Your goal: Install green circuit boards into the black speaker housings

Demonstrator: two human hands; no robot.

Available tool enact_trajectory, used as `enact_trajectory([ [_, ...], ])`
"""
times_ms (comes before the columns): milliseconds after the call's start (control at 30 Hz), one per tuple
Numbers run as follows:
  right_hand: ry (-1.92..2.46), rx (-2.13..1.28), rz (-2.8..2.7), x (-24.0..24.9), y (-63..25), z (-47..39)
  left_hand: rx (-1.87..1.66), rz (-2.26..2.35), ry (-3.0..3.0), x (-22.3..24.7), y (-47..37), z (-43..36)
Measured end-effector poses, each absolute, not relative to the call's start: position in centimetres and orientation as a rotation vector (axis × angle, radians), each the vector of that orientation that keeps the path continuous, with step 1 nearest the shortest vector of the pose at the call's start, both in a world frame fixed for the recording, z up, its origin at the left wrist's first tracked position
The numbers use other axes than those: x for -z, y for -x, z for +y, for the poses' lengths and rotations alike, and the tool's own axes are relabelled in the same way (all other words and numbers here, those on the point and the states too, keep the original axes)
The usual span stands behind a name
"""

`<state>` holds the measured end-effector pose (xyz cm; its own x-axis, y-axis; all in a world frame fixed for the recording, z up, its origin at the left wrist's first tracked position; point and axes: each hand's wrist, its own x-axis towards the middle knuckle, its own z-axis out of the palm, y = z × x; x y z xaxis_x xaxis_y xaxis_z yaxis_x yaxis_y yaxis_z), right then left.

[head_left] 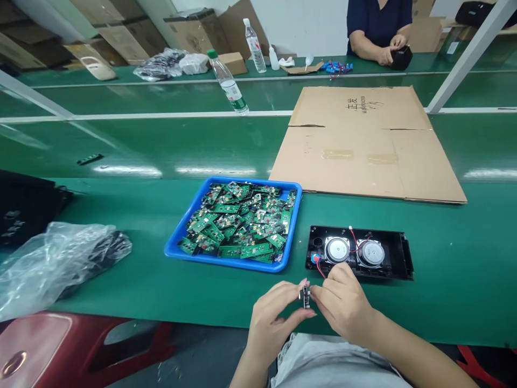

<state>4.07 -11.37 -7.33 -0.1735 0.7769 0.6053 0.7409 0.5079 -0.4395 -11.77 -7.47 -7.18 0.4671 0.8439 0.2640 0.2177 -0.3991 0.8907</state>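
My left hand (274,312) pinches a small circuit board (305,296) between thumb and fingers, turned on edge above the table's front. My right hand (343,302) is closed, its fingertips meeting the board's right side; whatever they grip is too small or hidden to make out. Just beyond lies a black speaker housing (390,267), open side up, with two round speakers (337,250) fixed in it. Red wires (320,267) run from a blue round part (315,258) in the housing down behind my right hand. Left of it, a blue tray (173,249) holds many green circuit boards (242,221).
A flattened cardboard box (363,145) lies behind the housing. Clear plastic bag (60,264) and black bag (28,207) rest at left. A water bottle (230,86) stands beyond the tray. Across the bench, a person (379,32) handles a black object (401,57). A red stool (40,345) stands front left.
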Motion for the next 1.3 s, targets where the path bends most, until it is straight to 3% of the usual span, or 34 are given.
enact_trajectory([
  [533,1.195,-0.291,-1.872,6.0,-6.3,-10.9,-0.776,0.910,-1.287,7.3,10.7,-7.1],
  [800,1.900,-0.435,-1.281,6.2,-11.0,-9.1,-0.390,0.814,-0.903,7.3,7.8,-7.2],
  [1133,1.597,-1.209,-0.854,7.0,-13.7,-11.5,-0.554,1.018,-1.310,6.9,3.3,-6.9],
  [1300,1.522,-1.204,-0.893,7.0,-14.4,-11.6,-0.570,1.015,-1.317,6.8,2.1,-6.0],
])
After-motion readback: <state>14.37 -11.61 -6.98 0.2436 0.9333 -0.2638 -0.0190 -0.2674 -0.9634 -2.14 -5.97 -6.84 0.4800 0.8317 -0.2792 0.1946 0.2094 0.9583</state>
